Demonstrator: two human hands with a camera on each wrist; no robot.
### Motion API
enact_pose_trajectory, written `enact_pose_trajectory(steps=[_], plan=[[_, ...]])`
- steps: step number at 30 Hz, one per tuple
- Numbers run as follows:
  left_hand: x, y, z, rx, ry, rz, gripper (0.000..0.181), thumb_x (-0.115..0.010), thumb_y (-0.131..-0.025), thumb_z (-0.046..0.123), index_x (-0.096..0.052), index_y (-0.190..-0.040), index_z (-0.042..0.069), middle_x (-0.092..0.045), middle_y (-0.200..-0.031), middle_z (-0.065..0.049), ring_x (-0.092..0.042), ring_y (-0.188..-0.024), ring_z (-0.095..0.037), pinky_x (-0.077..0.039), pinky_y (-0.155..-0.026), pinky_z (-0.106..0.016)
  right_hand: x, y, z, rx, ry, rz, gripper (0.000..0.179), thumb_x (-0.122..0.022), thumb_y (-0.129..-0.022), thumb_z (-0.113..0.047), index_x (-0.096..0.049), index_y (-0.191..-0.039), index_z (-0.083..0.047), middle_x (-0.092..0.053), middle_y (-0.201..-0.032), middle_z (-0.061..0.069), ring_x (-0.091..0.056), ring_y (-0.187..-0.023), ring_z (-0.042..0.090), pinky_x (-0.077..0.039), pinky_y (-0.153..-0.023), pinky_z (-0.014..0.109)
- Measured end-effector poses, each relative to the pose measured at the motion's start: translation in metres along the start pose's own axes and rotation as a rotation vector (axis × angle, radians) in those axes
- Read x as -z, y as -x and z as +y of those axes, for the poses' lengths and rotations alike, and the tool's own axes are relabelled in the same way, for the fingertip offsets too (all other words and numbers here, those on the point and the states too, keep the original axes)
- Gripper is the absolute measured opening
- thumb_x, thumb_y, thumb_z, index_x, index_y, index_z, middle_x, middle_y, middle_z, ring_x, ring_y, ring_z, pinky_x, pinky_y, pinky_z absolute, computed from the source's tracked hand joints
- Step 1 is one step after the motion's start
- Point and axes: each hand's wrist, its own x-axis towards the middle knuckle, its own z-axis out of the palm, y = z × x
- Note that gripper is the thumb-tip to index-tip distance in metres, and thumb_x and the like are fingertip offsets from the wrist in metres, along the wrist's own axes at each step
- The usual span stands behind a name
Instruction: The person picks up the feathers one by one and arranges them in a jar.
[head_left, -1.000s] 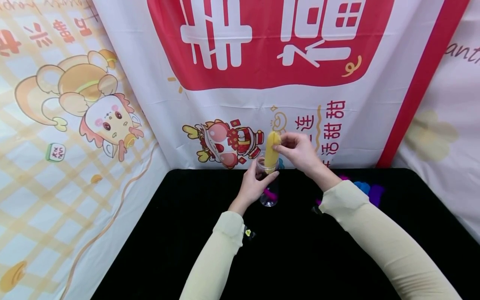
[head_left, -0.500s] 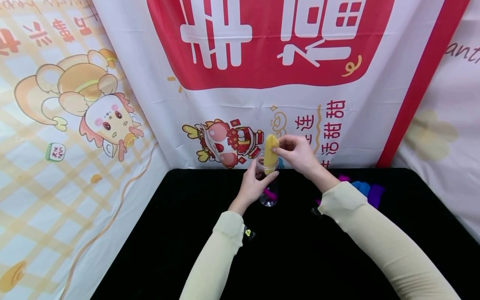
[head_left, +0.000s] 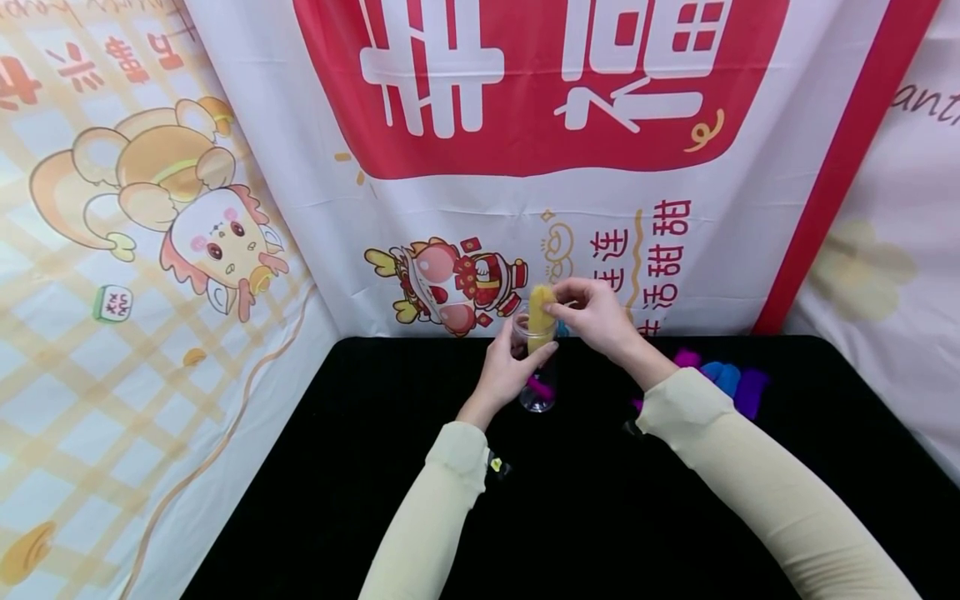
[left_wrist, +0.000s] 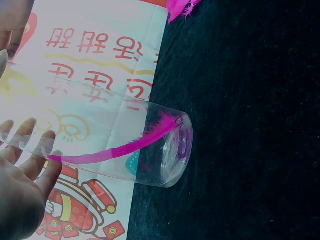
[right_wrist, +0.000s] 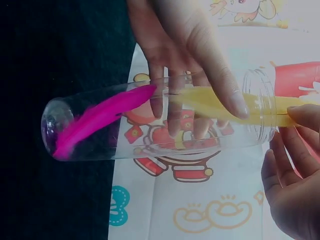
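Note:
My left hand grips a clear jar near its open mouth, fingers and thumb curled round the wall. The jar stands upright at the back of the black table. A magenta feather leans inside, its tip near the jar's bottom. My right hand pinches the upper end of a yellow feather between thumb and fingers, just above the rim. In the right wrist view the yellow feather's lower part reaches inside the jar, above the magenta one.
Magenta, blue and purple feathers lie on the table's back right, partly behind my right sleeve. A printed cloth backdrop hangs behind the table, and another cloth hangs at the left.
My right hand has moved down towards the jar's mouth, and the yellow feather has sunk deeper into the jar. My left hand and the jar have stayed in place.

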Motion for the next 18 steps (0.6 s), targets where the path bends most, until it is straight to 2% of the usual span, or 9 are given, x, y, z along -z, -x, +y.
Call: enact_pose_trajectory(steps=[6, 12, 18], plan=[[0.0006, -0.0006, -0.0015, 0.022, 0.011, -0.006, 0.069, -0.075, -0.092, 0.050, -0.043, -0.148, 0.026, -0.065, -0.130, 0.000, -0.064, -0.115, -0.016, -0.053, -0.097, -0.040, -0.0012, 0.0004, -0.0006, 0.004, 0.030, -0.003, 0.016, -0.074, -0.095, -0.012, -0.076, -0.105, -0.001, -0.075, -0.105, 0.015, -0.069, -0.085, 0.020, -0.054, -0.073, 0.024], [0.0017, 0.0002, -0.0021, 0.030, -0.026, 0.002, 0.073, -0.074, -0.090, 0.056, -0.042, -0.150, 0.030, -0.060, -0.138, 0.004, -0.057, -0.124, -0.013, -0.049, -0.102, -0.042, -0.0009, 0.0021, -0.0024, -0.005, 0.039, -0.010, 0.018, -0.071, -0.096, -0.007, -0.073, -0.108, 0.006, -0.073, -0.108, 0.021, -0.069, -0.087, 0.029, -0.053, -0.073, 0.024], [0.0022, 0.0008, -0.0010, 0.034, -0.028, 0.001, 0.074, -0.073, -0.090, 0.057, -0.041, -0.150, 0.029, -0.058, -0.141, 0.002, -0.056, -0.126, -0.014, -0.048, -0.104, -0.044, 0.0020, 0.0047, -0.0039, 0.019, 0.001, 0.009, 0.016, -0.075, -0.094, -0.015, -0.076, -0.104, -0.002, -0.075, -0.103, 0.013, -0.070, -0.086, 0.023, -0.054, -0.073, 0.025]])
